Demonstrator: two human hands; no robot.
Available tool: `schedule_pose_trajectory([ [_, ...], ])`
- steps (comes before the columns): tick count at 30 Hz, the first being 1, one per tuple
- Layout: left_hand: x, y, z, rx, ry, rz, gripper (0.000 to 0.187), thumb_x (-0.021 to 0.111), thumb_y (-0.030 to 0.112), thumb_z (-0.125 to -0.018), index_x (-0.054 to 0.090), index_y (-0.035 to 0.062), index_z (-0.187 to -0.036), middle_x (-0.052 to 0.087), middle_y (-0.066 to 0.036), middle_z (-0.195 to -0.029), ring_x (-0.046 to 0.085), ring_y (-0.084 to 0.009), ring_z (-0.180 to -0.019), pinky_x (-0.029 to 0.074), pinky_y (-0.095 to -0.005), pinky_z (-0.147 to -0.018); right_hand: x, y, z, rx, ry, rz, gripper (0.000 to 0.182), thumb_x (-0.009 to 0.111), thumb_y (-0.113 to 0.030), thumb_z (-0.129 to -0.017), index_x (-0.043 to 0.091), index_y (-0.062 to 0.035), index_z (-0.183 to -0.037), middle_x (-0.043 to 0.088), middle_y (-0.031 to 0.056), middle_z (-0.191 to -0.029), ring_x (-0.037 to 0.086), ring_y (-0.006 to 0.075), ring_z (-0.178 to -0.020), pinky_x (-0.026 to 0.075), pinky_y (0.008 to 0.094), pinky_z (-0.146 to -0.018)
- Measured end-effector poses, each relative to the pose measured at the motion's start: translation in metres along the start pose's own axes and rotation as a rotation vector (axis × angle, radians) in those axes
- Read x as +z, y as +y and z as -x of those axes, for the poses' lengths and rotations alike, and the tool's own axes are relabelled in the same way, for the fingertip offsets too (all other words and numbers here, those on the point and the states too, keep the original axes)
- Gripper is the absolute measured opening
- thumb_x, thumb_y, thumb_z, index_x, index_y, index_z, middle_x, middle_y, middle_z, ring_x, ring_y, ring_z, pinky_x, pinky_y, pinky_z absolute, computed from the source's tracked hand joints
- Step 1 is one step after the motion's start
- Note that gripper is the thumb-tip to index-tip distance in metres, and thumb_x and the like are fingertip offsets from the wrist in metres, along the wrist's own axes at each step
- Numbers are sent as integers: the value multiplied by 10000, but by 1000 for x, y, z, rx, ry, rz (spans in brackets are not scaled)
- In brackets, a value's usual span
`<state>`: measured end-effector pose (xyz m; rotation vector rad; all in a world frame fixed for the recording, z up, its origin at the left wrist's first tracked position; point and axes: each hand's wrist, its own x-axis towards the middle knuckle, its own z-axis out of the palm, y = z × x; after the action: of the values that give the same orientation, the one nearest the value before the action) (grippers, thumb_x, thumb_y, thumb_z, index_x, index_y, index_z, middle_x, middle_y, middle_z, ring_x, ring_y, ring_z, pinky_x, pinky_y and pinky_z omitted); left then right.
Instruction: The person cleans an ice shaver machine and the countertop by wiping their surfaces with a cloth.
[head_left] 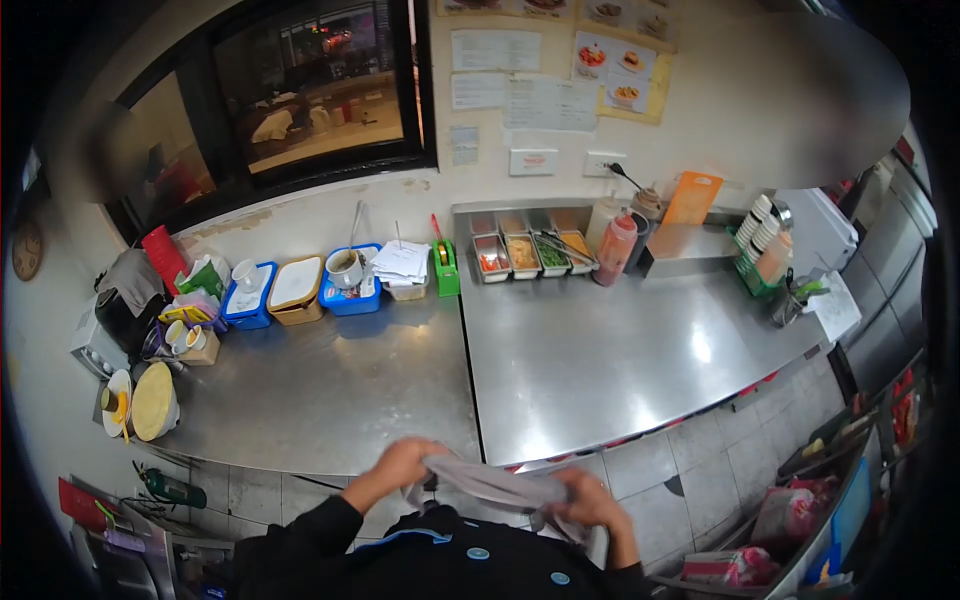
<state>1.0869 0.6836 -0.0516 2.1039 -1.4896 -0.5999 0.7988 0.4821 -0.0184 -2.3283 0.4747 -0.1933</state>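
A grey cloth [490,484] is stretched between my two hands, just in front of my dark buttoned jacket and by the counter's front edge. My left hand [408,464] grips one end, its fingers closed on the fabric. At the other end my right hand [588,498] is wrapped round the cloth, with a loose part hanging below it. Both hands are held close to my body. The steel counter [580,370] lies beyond them.
Along the wall stand blue tubs [250,300], a green tape dispenser [445,268], topping trays [522,256], a red sauce bottle [615,248] and a cup rack [758,240]. A yellow-topped bowl [154,402] is at left. A fire extinguisher [172,488] stands below.
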Motion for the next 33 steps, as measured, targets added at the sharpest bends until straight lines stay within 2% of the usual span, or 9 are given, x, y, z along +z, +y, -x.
schedule_pose_trajectory([
  [6, -109, 108, -96, 382, 431, -7, 429, 537, -101, -609, 667, 80, -976, 639, -128, -1008, 606, -316, -926, 484, -349, -820, -150, -30, -40, -123, 735, 483, 289, 592, 34, -611, 588, -56, -886, 454, 150, -823, 515, 351, -776, 426, 427, -640],
  [9, -132, 155, -107, 298, 295, -18, 366, 603, -3, -676, 644, 63, -1034, 625, -156, -1060, 593, -327, -978, 469, -353, -855, -203, -33, -72, -170, 859, 522, 312, 584, 2, -601, 609, -76, -903, 461, 107, -812, 476, 302, -832, 387, 380, -720],
  [15, -39, 120, -145, 462, -504, -18, 576, 673, 373, -776, 558, -45, -1155, 569, -243, -1152, 541, -358, -1080, 425, -376, -927, -183, 78, -126, 209, 629, 544, 440, 695, -101, -685, 591, -115, -1112, 524, 133, -1082, 487, 345, -1040, 443, 412, -871],
  [20, 32, 56, -249, 236, -61, -33, 582, 688, 368, -765, 555, -46, -1151, 602, -228, -1020, 564, -342, -1004, 428, -389, -911, -86, 171, -131, 839, 124, 369, 479, 655, -440, -767, 628, -54, -1050, 590, 195, -1108, 547, 359, -1043, 460, 448, -855],
  [22, 57, 45, -275, 169, 142, -153, 544, 690, 365, -764, 574, -35, -1114, 612, -213, -956, 575, -341, -955, 438, -392, -890, -40, 170, -127, 765, 272, 375, 483, 622, -478, -791, 659, 0, -850, 652, 227, -830, 621, 379, -759, 483, 452, -710],
  [25, 94, 39, -292, 275, 127, -175, 433, 687, 343, -769, 588, -6, -1006, 604, -165, -837, 571, -337, -840, 461, -403, -805, -13, 158, -130, 612, 303, -19, 421, 612, -412, -829, 615, 4, -764, 649, 144, -748, 640, 286, -749, 476, 404, -663],
  [28, 103, 56, -308, 373, -185, 131, 297, 658, 308, -812, 571, 43, -914, 619, -101, -830, 584, -263, -769, 477, -367, -710, -25, 156, -126, 566, 419, -635, 249, 571, -293, -866, 579, -59, -780, 636, 43, -803, 629, 188, -841, 484, 342, -730],
  [30, 75, 90, -294, -253, -480, 1078, 183, 620, 257, -860, 573, 82, -891, 615, -29, -824, 590, -157, -715, 475, -310, -616, -40, 143, -111, 304, 616, -1751, 199, 510, -233, -887, 583, -49, -913, 636, 63, -951, 611, 209, -917, 479, 347, -833],
  [33, 6, 151, -267, -172, -298, 1492, 91, 561, 205, -903, 537, 119, -921, 562, 35, -777, 544, -53, -642, 445, -217, -534, -74, 113, -84, 193, 610, -2015, 257, 479, -206, -889, 550, -15, -1046, 595, 125, -1115, 567, 230, -1019, 422, 381, -936],
])
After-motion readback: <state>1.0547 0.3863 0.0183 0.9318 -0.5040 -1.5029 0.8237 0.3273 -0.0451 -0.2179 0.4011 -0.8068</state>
